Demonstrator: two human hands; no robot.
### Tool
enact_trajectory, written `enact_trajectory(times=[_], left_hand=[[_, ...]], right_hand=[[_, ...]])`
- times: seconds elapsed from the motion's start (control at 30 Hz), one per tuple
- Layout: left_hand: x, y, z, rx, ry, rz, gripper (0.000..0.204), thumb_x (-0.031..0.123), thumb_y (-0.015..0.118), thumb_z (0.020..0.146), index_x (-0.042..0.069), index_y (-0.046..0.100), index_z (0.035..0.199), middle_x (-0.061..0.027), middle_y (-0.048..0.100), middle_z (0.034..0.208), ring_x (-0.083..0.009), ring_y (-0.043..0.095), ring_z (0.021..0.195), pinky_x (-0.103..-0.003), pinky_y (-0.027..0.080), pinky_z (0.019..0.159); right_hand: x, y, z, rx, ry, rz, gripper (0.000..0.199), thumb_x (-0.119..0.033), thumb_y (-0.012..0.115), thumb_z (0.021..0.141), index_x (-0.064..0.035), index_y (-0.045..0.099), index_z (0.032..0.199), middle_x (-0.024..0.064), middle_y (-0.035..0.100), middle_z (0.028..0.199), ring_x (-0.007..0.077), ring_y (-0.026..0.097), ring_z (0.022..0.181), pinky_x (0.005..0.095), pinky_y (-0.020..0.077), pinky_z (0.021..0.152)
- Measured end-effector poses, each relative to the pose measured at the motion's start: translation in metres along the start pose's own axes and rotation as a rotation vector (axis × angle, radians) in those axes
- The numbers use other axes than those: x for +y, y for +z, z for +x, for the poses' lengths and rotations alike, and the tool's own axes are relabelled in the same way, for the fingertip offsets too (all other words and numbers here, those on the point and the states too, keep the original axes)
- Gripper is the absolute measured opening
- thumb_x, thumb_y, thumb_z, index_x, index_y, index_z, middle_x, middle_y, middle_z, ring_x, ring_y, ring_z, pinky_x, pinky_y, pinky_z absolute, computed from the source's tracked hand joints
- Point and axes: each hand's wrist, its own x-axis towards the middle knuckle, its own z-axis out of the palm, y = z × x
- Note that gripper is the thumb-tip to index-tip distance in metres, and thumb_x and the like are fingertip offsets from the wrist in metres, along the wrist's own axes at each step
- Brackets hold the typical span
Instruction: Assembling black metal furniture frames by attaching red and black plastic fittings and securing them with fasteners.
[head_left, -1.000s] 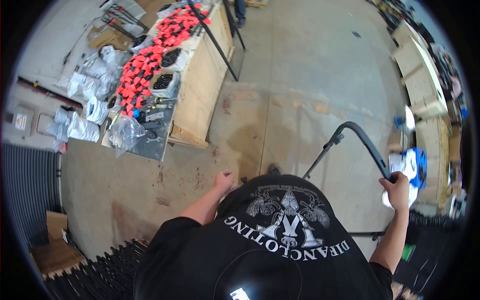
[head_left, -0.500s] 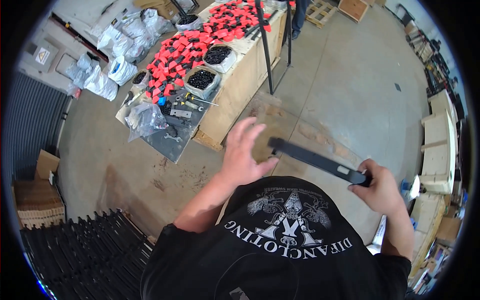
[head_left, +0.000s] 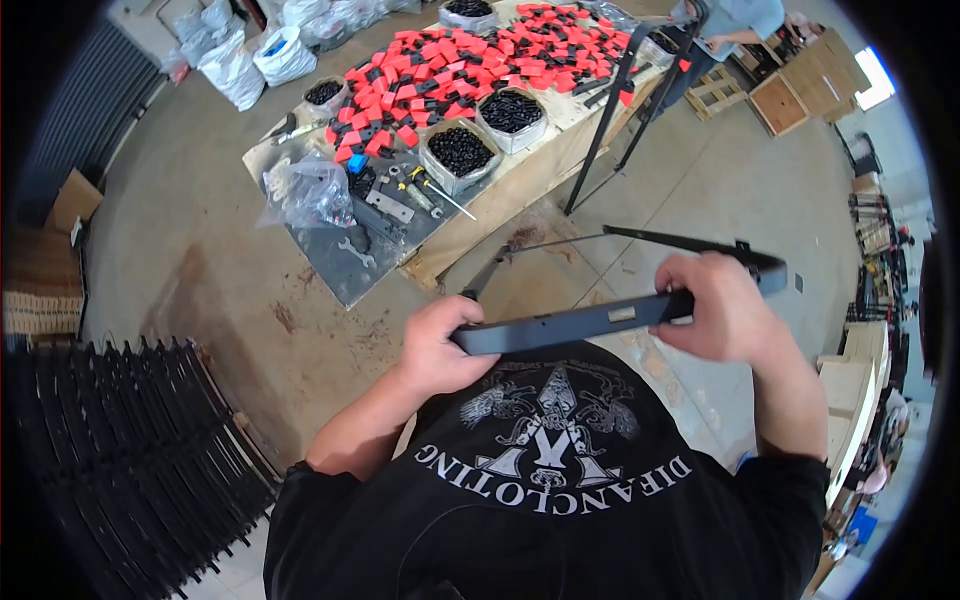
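Observation:
In front of my chest I hold a black metal frame (head_left: 560,330) with both hands. Its near bar runs almost level and has a small rectangular slot; thinner side and far bars stretch away over the floor. My left hand (head_left: 440,345) is closed round the bar's left corner. Farther right, my right hand (head_left: 722,308) grips the same bar from above, short of the right corner. Part of the frame is hidden behind my fingers.
Ahead stands a workbench (head_left: 375,285) with a heap of red and black parts (head_left: 440,75), tubs of small black pieces (head_left: 460,150), a screwdriver (head_left: 445,192) and a wrench (head_left: 357,252). Stacked black frames (head_left: 120,440) lie at lower left. A person (head_left: 745,20) is at far right.
My left hand, which was free with fingers spread, now grips the frame's left corner. The frame has turned so that its far bars show, and the view has shifted.

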Motion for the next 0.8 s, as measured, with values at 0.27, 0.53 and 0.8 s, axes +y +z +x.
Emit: enact_trajectory(times=[0.27, 0.53, 0.8], left_hand=[[-0.011, -0.022, -0.002, 0.434, -0.229, 0.217, 0.029, 0.009, 0.083, 0.066, 0.007, 0.059, 0.083, -0.0026, 0.062, 0.073, -0.0115, 0.058, 0.064, -0.028, 0.049, 0.059], [-0.039, -0.037, 0.028, 0.602, -0.513, 0.262, 0.026, -0.002, 0.074, 0.072, 0.005, 0.059, 0.093, 0.0004, 0.061, 0.082, -0.0086, 0.057, 0.072, -0.026, 0.049, 0.065], [-0.093, -0.055, 0.063, 0.979, -0.566, 0.356, 0.019, -0.006, 0.066, 0.078, 0.004, 0.062, 0.093, -0.0005, 0.062, 0.081, -0.0088, 0.057, 0.073, -0.026, 0.048, 0.065]], right_hand=[[0.025, 0.000, 0.153, -0.215, -0.280, 0.081, 0.038, -0.020, 0.082, 0.066, -0.0035, 0.062, 0.093, 0.0135, 0.064, 0.080, 0.0358, 0.064, 0.076, 0.0420, 0.0505, 0.069], [0.059, 0.032, 0.281, -0.344, -0.592, 0.241, 0.047, -0.033, 0.082, 0.075, -0.0013, 0.066, 0.105, 0.0192, 0.069, 0.091, 0.0349, 0.068, 0.089, 0.0432, 0.0533, 0.079], [0.183, 0.003, 0.374, 0.107, -0.477, 0.406, 0.057, -0.048, 0.075, 0.088, 0.0020, 0.067, 0.113, 0.0159, 0.071, 0.111, 0.0252, 0.069, 0.102, 0.0352, 0.0535, 0.088]])
